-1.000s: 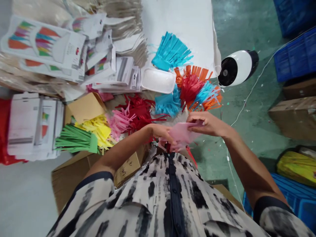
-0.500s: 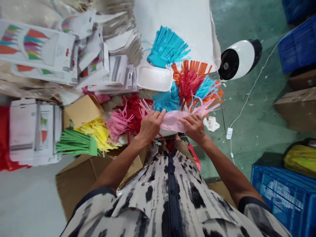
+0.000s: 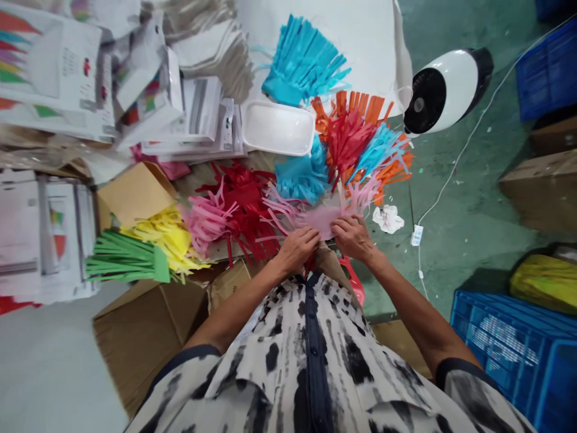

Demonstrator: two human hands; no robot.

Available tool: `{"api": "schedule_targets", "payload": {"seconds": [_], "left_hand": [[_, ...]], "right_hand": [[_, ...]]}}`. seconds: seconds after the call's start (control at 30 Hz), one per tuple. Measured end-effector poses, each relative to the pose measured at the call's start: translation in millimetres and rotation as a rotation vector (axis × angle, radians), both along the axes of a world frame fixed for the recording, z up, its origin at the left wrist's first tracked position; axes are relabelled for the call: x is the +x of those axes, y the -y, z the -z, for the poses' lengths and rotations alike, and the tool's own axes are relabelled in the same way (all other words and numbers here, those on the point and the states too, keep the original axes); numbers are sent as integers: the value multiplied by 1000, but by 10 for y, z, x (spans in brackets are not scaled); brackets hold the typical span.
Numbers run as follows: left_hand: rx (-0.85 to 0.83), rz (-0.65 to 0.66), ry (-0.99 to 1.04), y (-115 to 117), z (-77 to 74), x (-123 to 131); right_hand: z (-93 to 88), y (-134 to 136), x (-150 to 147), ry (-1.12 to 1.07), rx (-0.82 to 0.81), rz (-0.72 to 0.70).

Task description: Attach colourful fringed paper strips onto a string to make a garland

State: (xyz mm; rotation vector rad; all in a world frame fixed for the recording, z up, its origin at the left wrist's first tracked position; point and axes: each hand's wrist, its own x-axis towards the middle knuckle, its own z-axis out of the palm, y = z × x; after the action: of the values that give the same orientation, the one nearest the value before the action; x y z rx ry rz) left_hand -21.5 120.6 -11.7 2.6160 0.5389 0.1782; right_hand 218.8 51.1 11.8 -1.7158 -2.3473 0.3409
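A pale pink tissue-paper tassel (image 3: 323,221) with fringed strips at both ends is stretched between my hands at the table's front edge. My left hand (image 3: 298,248) is closed on its near edge, fingers bent over the paper. On the other side, my right hand (image 3: 354,236) pinches it between thumb and fingers. Just beyond lie a blue tassel (image 3: 303,171), a red tassel (image 3: 348,141) and orange fringe (image 3: 373,111). Dark red fringe (image 3: 246,207) and a brighter pink tassel (image 3: 208,213) lie left of my left hand.
A white plastic tray (image 3: 278,128) sits behind the tassels, near a large blue tassel (image 3: 304,60). Green fringe (image 3: 128,257), yellow fringe (image 3: 169,240) and printed packages (image 3: 45,72) lie left. A white-and-black fan (image 3: 451,90), a cable and blue crates (image 3: 500,349) stand right.
Both hands have drawn closer together and slightly nearer my body. The pink tassel's middle is bunched shorter, and its left fringe now spreads out past my left hand.
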Motion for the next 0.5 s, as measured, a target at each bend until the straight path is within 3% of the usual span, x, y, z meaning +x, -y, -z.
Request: {"api": "schedule_targets", "payload": {"seconds": [0.23,0.5], "left_hand": [[-7,-113,-10,5,-68,-115],[-150,-174,-45,-153,-233,-56]], "right_hand": [[-84,99,26,50,-56,12],[-107,-67,31,-2,-206,-5]]}}
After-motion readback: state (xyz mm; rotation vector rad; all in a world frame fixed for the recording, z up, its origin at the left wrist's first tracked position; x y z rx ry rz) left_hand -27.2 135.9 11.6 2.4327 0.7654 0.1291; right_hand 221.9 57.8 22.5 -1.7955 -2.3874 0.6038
